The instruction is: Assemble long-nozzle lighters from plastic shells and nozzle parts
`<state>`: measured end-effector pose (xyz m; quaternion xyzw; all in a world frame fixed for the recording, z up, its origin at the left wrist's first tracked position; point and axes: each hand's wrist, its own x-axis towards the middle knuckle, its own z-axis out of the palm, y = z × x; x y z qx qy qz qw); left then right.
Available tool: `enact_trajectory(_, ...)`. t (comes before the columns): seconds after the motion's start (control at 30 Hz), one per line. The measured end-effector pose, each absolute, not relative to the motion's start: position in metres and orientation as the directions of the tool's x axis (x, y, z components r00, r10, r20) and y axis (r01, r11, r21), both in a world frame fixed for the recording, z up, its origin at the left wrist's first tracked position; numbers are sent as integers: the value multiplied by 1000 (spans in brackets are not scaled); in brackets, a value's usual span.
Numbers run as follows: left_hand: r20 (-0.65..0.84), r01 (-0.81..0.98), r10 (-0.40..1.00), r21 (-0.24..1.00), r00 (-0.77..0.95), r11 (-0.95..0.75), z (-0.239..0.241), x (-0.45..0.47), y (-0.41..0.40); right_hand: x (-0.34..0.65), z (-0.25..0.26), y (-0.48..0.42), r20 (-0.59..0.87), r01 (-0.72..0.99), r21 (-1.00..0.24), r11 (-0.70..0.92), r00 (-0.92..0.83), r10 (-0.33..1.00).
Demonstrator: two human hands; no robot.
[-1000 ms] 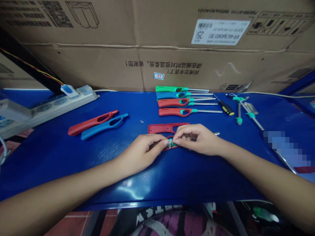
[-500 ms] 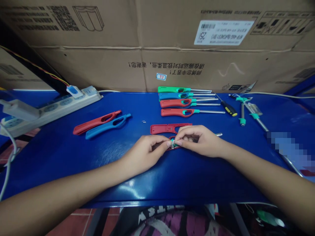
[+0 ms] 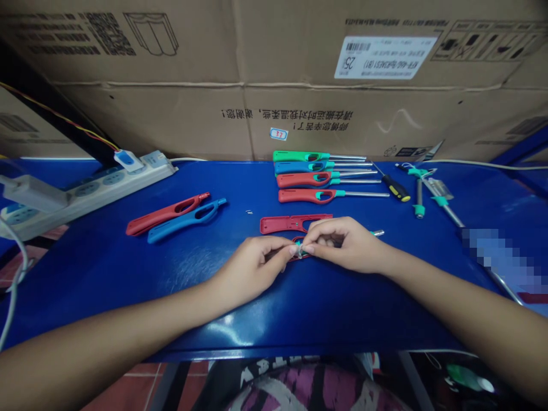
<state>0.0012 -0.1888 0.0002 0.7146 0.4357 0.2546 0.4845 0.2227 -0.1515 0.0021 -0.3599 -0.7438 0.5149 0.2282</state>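
Right grip edged left, small whitish-green part half hidden.

Cool, rather dim light falls on the glossy desk — a whitish glare sits near its front edge, fainter sheen at left. Shadow fills the lower right underneath. The small pale part is soft — mosaic blocks hide the right side.

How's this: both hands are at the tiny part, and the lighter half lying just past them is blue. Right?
Not quite: the lighter half is red, as the head view shows. It lies just past the left hand and right hand, and both are at the tiny part.
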Motion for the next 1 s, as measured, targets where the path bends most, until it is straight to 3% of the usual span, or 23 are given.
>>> enact_trajectory(0.47, -133, 387, 860, 918, 493, -80, 2, -3, -186, 227, 6, -145, -98, 182, -983, 20, -613, 784)
enact_trajectory(1.0, -67, 403, 872, 902, 485, -156, -2, 1, -188, 220, 7, -154, -79, 208, -977, 43, -545, 834)
